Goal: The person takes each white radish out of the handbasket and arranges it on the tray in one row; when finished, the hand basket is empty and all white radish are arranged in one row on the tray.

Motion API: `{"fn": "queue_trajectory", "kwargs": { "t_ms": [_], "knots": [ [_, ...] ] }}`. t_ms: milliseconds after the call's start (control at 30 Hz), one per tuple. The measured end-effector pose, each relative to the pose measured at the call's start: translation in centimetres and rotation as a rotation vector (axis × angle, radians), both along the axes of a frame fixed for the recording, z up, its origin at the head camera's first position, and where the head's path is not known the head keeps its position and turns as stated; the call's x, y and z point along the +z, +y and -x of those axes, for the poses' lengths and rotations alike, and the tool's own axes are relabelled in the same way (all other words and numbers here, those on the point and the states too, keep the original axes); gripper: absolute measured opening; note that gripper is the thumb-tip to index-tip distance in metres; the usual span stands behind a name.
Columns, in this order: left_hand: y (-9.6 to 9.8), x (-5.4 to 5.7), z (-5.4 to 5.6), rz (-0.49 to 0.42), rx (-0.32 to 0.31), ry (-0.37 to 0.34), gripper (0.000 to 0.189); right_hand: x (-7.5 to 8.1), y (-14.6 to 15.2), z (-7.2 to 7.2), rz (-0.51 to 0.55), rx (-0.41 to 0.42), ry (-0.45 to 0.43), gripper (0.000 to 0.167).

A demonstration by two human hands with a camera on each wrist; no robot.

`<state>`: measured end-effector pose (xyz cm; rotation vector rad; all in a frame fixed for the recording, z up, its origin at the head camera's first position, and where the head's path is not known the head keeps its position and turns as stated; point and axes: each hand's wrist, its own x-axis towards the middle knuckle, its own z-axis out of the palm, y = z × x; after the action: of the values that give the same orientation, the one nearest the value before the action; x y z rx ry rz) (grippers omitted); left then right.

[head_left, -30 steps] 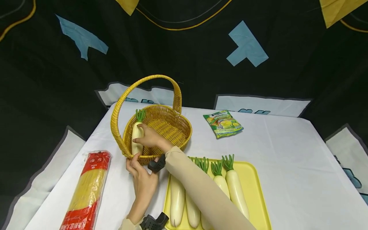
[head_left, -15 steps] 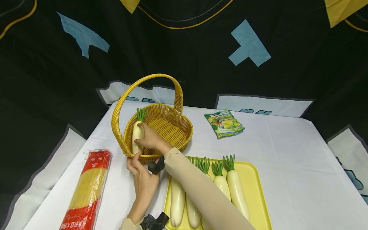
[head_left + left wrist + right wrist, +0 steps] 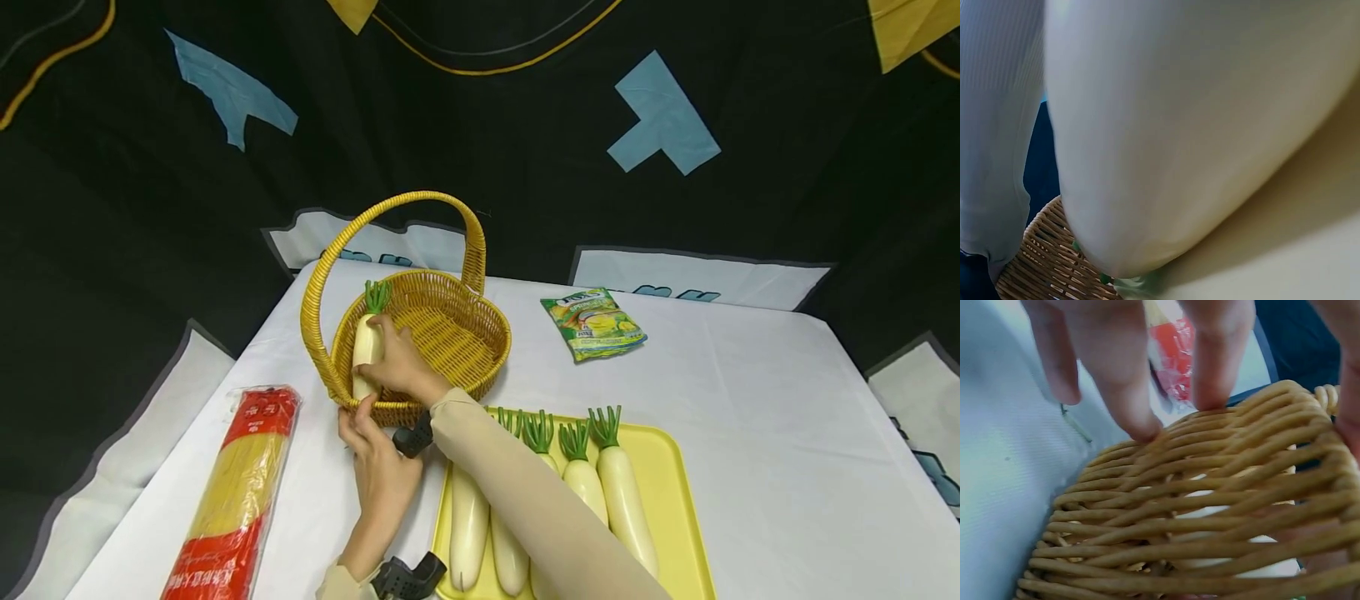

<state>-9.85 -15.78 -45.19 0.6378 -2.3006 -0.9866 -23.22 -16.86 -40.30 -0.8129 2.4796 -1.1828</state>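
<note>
A white radish (image 3: pixel 367 346) with cut green stalks leans inside the left part of a yellow wicker basket (image 3: pixel 493 350). My right hand (image 3: pixel 401 358) reaches over the rim and grips this radish, thumb on the near side. At the basket's near-left edge, my left hand (image 3: pixel 384 467) holds the rim, its thumb at the top. The right wrist view shows the left hand's fingers (image 3: pixel 1213 375) against the outside of the woven wall (image 3: pixel 1210 481). Close up in the left wrist view is another radish (image 3: pixel 1166 125), with the basket beyond it.
A yellow tray (image 3: pixel 660 492) with several white radishes (image 3: pixel 630 508) stands at the front, partly under the right forearm. On the left lies a red-and-yellow noodle packet (image 3: pixel 240 492). A green snack bag (image 3: pixel 594 323) lies behind, right of the basket. White cloth covers the table.
Everything in the head view has drifted slightly to the right as the camera turned. Both hands keep the same holds on the radish and the basket.
</note>
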Motion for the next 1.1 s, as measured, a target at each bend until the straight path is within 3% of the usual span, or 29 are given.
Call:
{"fn": "queue_trajectory", "kwargs": {
  "t_ms": [167,433,767,1100],
  "knots": [
    [0.0,0.1,0.0,0.025,0.004,-0.003,0.089,-0.2,-0.3,-0.1,-0.015,-0.004,0.012,0.074],
    [0.0,0.1,-0.1,0.022,0.001,-0.018,0.088,-0.2,-0.4,-0.3,0.010,-0.035,-0.037,0.078],
    [0.0,-0.1,0.0,0.048,0.007,0.031,0.086,-0.2,-0.1,-0.1,0.078,-0.062,-0.088,0.085],
    [0.0,0.1,0.2,-0.019,0.019,-0.009,0.078,0.1,0.7,0.8,0.313,-0.040,-0.272,0.079]
  ]
}}
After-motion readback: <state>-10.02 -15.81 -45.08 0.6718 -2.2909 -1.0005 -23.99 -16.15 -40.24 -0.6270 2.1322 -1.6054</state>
